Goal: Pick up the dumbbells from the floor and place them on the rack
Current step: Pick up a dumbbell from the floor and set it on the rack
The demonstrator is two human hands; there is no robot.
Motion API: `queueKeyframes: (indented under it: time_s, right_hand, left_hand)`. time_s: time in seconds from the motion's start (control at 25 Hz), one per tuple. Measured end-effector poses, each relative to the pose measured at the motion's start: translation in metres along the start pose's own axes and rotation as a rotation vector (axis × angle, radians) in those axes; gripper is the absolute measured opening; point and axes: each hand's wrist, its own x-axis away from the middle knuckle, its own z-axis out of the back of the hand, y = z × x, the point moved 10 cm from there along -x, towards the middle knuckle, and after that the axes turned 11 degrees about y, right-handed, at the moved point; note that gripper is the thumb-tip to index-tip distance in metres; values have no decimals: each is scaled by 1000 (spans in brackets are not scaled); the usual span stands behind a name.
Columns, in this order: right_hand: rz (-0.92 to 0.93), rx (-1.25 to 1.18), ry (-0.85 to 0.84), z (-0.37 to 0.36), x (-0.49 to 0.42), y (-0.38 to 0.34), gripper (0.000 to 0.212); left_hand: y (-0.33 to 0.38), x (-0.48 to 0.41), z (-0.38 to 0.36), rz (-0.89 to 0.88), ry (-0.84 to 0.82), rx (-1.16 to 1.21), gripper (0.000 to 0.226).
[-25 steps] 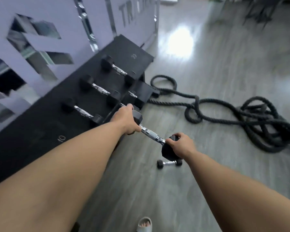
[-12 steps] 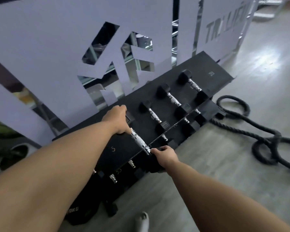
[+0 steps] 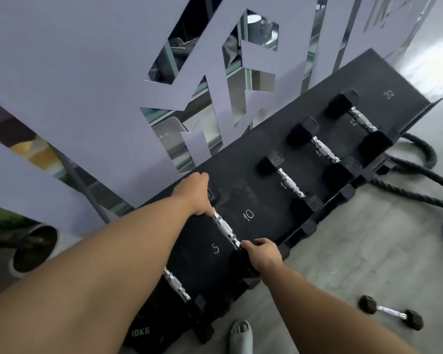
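Observation:
A black dumbbell with a chrome handle [image 3: 225,230] lies across the sloped black rack [image 3: 274,152], between the painted numbers 5 and 10. My left hand [image 3: 195,195] covers its far head and my right hand [image 3: 262,255] grips its near head. Three more dumbbells [image 3: 290,182] sit in a row further right on the rack. Another chrome handle [image 3: 176,285] shows on the lower tier, partly hidden by my left arm. A small dumbbell [image 3: 391,312] lies on the grey floor at lower right.
A thick black battle rope [image 3: 417,172] coils on the floor to the right of the rack. A purple cut-out wall panel [image 3: 87,72] stands right behind the rack. My foot in a white slipper [image 3: 241,335] is by the rack's base, beside a black 10KG weight [image 3: 141,332].
The dumbbell has travelled from above the floor up onto the rack, both hands still on its heads. My view swung left, then closer, and the small floor dumbbell reappears at lower right.

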Motion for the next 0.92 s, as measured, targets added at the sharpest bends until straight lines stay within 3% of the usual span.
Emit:
queueKeyframes:
  time_s: [0.2,0.36,0.52,0.6,0.76,0.92]
  right_hand:
    - [-116,-17,263,9,-68,1,71]
    - [-214,-25,348,20,-98,4,66]
    - [-225,-8,478,33,-107,21,43]
    - [-191,-41,476,41,-110,29,36]
    - [-46,-9,455,65,-103,26,41]
    - [185,122,394,101,-88,-7,33]
  left_hand:
    - [15,-72,-52,-76,-47,-19,91]
    - [38,-106,-81,-98,-27,-14,85]
    - [56,-113,-124,-114,-35,-10,79]
    - [54,-112,-134,-114,-10,-25,78]
    - [44,-112,-127,-58,-65,44,86]
    - [46,-97,-93,-84,-53,-2,85]
